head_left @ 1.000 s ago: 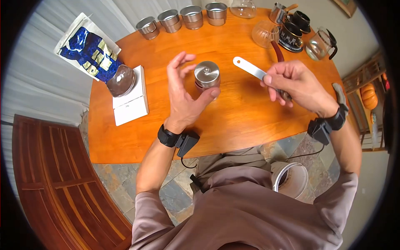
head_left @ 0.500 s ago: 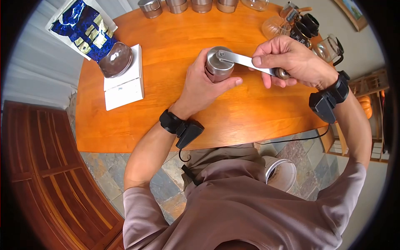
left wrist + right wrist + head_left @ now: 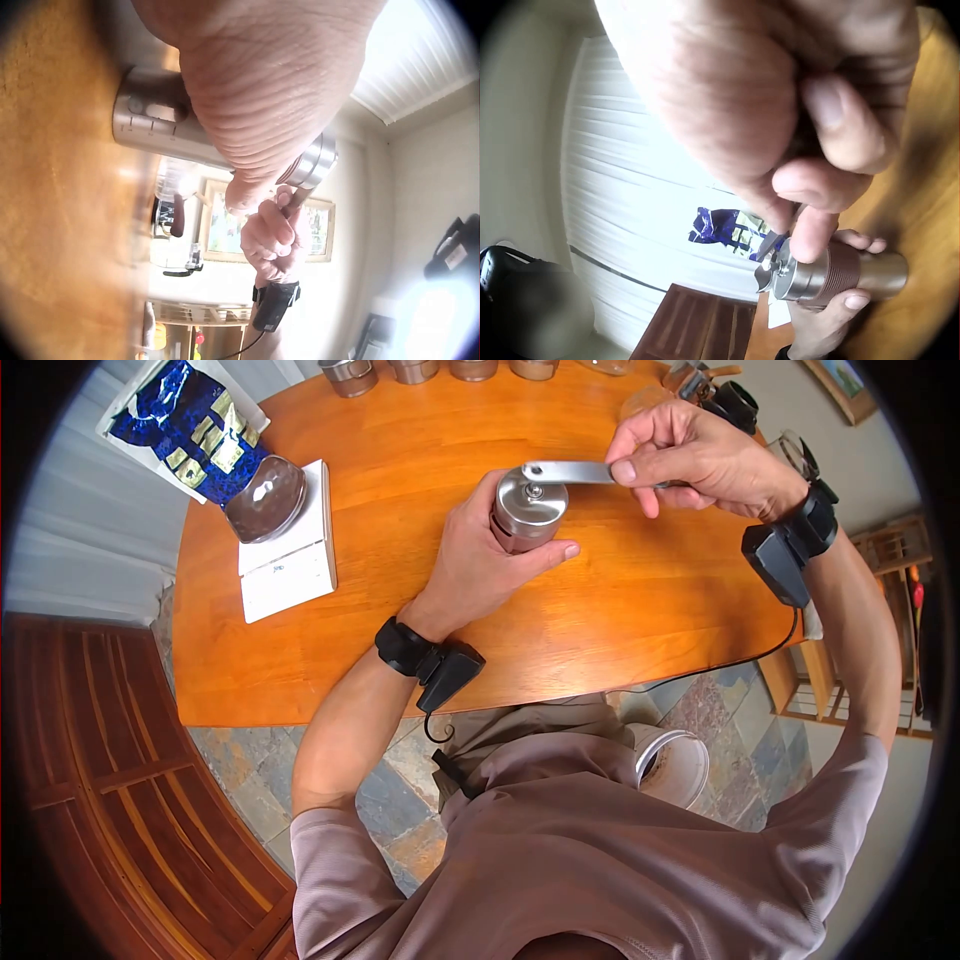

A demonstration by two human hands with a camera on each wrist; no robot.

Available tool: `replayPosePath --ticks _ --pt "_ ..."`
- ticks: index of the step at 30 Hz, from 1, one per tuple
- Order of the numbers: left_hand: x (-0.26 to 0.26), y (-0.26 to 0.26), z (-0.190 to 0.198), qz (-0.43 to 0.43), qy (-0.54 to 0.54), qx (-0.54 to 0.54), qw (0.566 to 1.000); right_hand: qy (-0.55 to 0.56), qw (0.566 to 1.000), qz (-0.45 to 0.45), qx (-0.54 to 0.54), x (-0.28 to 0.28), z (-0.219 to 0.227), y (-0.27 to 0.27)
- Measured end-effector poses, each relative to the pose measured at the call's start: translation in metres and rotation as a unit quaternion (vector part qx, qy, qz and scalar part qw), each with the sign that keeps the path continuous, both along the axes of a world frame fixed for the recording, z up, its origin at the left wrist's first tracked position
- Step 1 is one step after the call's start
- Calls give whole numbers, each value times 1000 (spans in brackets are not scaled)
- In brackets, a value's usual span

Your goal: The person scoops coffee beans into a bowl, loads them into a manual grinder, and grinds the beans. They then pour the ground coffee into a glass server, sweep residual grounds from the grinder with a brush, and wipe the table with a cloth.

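Observation:
A cylindrical hand coffee grinder [image 3: 532, 505] with a steel top and a brown band stands on the wooden table. My left hand [image 3: 468, 560] grips it around the band, with the thumb on the near side. Between the thumb and fingers of my right hand [image 3: 700, 465] is a flat metal crank handle [image 3: 575, 473]. Its holed end is just beyond the small spindle at the centre of the grinder's top. In the left wrist view, the lower body [image 3: 150, 135] shows a small window with marks. The crank's knob end is hidden by my right hand.
On the left a blue and white bag [image 3: 190, 435] stands by a rounded clear vessel [image 3: 265, 500] with dark contents, set on a flat white slab [image 3: 290, 580]. Several metal cups [image 3: 413, 368] line the far edge. Glassware and a black cup [image 3: 735, 405] stand at the far right.
My left hand has closed round the grinder, having been open beside it. The crank came over the grinder's top, and its holed end has since shifted off the spindle, away from me.

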State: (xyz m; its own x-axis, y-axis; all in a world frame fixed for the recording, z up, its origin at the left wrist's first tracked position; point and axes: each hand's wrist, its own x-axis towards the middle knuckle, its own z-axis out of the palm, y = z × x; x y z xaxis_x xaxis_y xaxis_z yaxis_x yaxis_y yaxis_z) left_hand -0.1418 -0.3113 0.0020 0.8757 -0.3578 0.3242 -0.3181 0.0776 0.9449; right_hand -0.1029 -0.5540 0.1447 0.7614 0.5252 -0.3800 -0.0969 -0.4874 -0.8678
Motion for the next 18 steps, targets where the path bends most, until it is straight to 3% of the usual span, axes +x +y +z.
replayPosePath --ticks 9,10,13,18 --pt "0 1 0 -15 2 -15 1000 -21 998 5 -64 10 5 5" --pt "1 1 -1 -17 3 -15 1000 191 980 40 29 22 26 3" --pt "1 2 -1 -24 6 -17 1000 96 995 -20 -2 18 13 5" --pt "0 1 4 -12 4 -18 1000 113 994 4 4 19 17 -2"
